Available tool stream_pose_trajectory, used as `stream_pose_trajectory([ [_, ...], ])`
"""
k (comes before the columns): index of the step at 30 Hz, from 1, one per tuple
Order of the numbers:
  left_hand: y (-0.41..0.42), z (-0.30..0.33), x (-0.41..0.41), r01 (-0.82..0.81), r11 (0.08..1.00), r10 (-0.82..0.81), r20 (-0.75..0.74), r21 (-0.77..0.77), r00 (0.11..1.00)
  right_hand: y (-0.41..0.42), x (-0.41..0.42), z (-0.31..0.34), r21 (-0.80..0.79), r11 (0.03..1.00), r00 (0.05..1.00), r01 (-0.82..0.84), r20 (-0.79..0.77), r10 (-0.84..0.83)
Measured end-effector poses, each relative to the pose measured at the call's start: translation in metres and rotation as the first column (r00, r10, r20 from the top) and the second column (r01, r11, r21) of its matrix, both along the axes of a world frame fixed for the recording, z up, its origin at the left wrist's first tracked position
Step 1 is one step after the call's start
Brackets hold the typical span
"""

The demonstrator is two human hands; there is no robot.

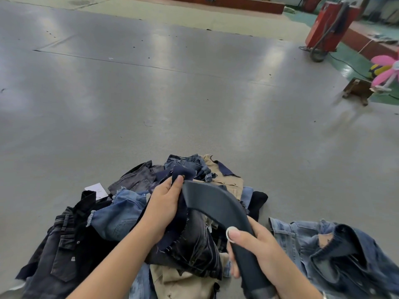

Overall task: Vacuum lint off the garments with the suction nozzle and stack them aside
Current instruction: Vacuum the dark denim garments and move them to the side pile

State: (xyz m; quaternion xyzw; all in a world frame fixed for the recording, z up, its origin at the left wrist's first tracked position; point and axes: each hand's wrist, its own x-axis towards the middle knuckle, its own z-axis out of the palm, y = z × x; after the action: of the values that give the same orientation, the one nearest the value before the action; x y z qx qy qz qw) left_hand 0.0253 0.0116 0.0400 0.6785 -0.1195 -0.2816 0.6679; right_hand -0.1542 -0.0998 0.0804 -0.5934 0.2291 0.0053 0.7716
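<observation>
A dark denim piece (185, 229) is gripped by the left hand (164, 203) and lifted above the garment pile (121, 214), apparently to spread it taut for the suction nozzle (213, 203), which is clasped in the right hand (257, 249) and laid against it, over the pile.

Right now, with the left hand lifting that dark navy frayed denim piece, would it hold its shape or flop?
Likely floppy: the dark navy frayed denim piece drapes and folds below the left hand. Its frayed edges may snag on the heaped garments. It probably isn't slippery, since a thumb pinch seems to hold it.
</observation>
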Motion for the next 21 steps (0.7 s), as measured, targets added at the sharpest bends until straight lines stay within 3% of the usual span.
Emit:
stream_pose_trajectory([
  [6, 0.000, 0.000, 0.004, -0.082, 0.996, 0.082, 0.000, 0.038, 0.997, -0.021, 0.001, 0.001, 0.025, 0.960, 0.960, 0.280, 0.001, -0.281],
  [8, 0.003, 0.001, 0.014, -0.137, 0.990, 0.138, -0.053, 0.025, 0.989, -0.019, -0.005, 0.003, 0.016, 0.975, 0.975, 0.223, 0.006, -0.223],
  [13, 0.005, 0.001, 0.019, -0.133, 0.991, 0.135, -0.052, 0.031, 0.989, 0.006, -0.009, -0.002, -0.012, 0.990, 0.990, -0.142, -0.019, 0.141],
  [15, 0.005, 0.001, 0.016, -0.101, 0.995, 0.102, -0.022, 0.024, 0.995, 0.008, -0.004, -0.004, -0.062, 0.989, 0.990, -0.134, -0.039, 0.132],
  [21, 0.001, 0.001, 0.004, -0.003, 1.000, 0.002, -0.037, -0.016, 0.999, -0.002, 0.008, -0.003, 0.042, 0.999, 0.999, 0.035, -0.015, -0.034],
])
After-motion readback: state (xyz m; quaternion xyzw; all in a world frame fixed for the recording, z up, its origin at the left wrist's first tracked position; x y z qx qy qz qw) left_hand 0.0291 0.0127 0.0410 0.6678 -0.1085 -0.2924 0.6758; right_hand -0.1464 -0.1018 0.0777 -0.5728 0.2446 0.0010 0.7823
